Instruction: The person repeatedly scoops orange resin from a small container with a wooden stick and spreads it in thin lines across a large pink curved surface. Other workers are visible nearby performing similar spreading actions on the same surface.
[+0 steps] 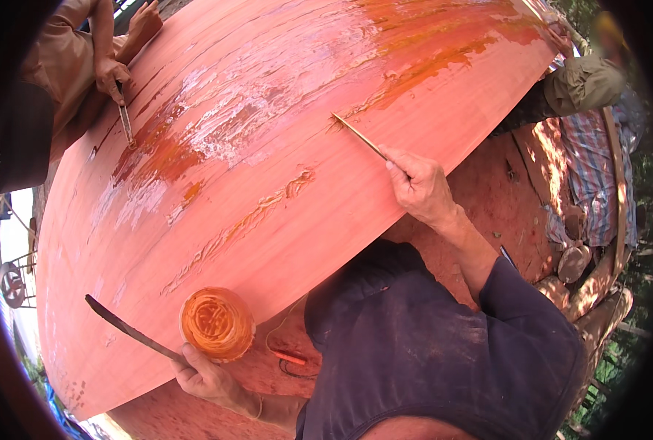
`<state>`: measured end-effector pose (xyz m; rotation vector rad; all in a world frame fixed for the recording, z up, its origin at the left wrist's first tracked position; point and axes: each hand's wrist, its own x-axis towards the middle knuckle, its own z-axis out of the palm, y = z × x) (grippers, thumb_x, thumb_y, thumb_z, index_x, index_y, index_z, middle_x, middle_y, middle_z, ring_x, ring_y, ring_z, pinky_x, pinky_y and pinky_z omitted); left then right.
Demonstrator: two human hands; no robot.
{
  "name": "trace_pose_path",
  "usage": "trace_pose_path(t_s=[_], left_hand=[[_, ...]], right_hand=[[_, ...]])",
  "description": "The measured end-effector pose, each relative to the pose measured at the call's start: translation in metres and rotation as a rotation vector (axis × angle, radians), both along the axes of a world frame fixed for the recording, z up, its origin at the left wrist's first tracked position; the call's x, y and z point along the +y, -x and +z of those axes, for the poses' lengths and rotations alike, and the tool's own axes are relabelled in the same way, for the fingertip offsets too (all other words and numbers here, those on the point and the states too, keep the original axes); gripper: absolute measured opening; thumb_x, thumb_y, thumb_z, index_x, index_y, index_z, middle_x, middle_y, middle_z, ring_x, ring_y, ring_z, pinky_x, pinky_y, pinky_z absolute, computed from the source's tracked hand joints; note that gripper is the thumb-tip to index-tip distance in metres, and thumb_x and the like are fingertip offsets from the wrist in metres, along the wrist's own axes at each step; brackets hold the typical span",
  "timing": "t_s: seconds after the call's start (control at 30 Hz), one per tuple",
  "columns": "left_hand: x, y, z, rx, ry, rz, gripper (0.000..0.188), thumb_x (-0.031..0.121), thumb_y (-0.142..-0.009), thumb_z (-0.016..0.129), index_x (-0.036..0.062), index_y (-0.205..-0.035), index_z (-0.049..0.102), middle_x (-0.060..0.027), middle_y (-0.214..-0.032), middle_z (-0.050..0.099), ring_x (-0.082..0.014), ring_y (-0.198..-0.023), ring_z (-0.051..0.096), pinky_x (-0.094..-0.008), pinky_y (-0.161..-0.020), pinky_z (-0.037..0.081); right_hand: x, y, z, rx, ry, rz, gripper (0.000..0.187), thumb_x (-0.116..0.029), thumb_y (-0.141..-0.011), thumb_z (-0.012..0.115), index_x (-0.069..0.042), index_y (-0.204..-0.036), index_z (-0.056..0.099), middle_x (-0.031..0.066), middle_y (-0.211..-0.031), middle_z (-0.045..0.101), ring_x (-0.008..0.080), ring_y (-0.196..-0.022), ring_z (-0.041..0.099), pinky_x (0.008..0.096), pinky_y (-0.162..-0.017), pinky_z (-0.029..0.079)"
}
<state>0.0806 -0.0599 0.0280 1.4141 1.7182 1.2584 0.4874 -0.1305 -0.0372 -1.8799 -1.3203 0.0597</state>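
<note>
A large reddish wooden panel [319,227] stretches before me, streaked with glossy orange-brown liquid [444,51] and rough wet trails. My right hand [422,187] is closed round a thin, straight, stick-like tool [361,136], whose far tip meets the wood beside a wet streak. At the panel's near edge, my left hand [213,381] is closed on a dark, slightly curved strip [132,331] that points up and left. Against that hand's fingers is a round tub [217,324] of orange-brown liquid; whether the hand also bears its weight, I cannot tell.
A co-worker's hand [111,79] at the far left works a narrow tool [126,125] on the panel. Another person in a green sleeve [585,86] leans in at the far right. Beyond the near edge lie reddish ground [499,209], a striped sheet [594,176] and logs [598,315].
</note>
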Motion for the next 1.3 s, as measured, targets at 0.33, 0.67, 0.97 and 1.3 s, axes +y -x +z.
trace_pose_path(t_s=[0.33,0.67,0.97,1.3], left_hand=[[0.003,0.001,-0.001,0.0,-0.016,-0.027,0.024,0.021,-0.107,0.06,0.0006,-0.096,0.061,0.0027,-0.075,0.057,-0.0034,-0.065,0.046,-0.02,-0.056,0.034],[0.006,0.005,-0.008,-0.035,-0.063,-0.055,0.023,0.02,-0.108,0.061,0.0001,-0.097,0.062,0.0032,-0.077,0.057,-0.0026,-0.066,0.046,-0.0188,-0.056,0.033],[0.001,0.013,-0.008,-0.027,0.007,-0.031,0.024,0.02,-0.107,0.059,-0.0027,-0.099,0.063,0.0023,-0.076,0.057,-0.004,-0.068,0.046,-0.021,-0.06,0.035],[0.006,0.016,-0.01,-0.033,0.004,-0.047,0.025,0.021,-0.108,0.058,-0.0025,-0.098,0.061,0.003,-0.076,0.056,-0.0043,-0.068,0.045,-0.0219,-0.06,0.036]], right_hand=[[-0.011,0.027,-0.005,-0.155,0.205,-0.036,0.028,-0.013,-0.093,0.068,-0.01,-0.121,0.073,0.0102,-0.075,0.053,0.0321,-0.059,0.059,0.0431,-0.052,0.049],[-0.022,0.029,-0.002,0.086,0.078,0.016,0.026,-0.009,-0.093,0.067,-0.005,-0.119,0.072,0.0153,-0.08,0.063,0.0349,-0.067,0.064,0.0434,-0.06,0.053],[-0.019,0.029,-0.008,0.012,0.064,-0.128,0.029,-0.009,-0.094,0.066,-0.002,-0.121,0.072,0.0171,-0.082,0.066,0.0356,-0.07,0.066,0.0434,-0.062,0.053],[-0.013,0.033,0.003,0.167,-0.017,-0.07,0.026,-0.009,-0.096,0.065,0.0,-0.119,0.072,0.019,-0.083,0.069,0.0329,-0.07,0.068,0.0397,-0.06,0.053]])
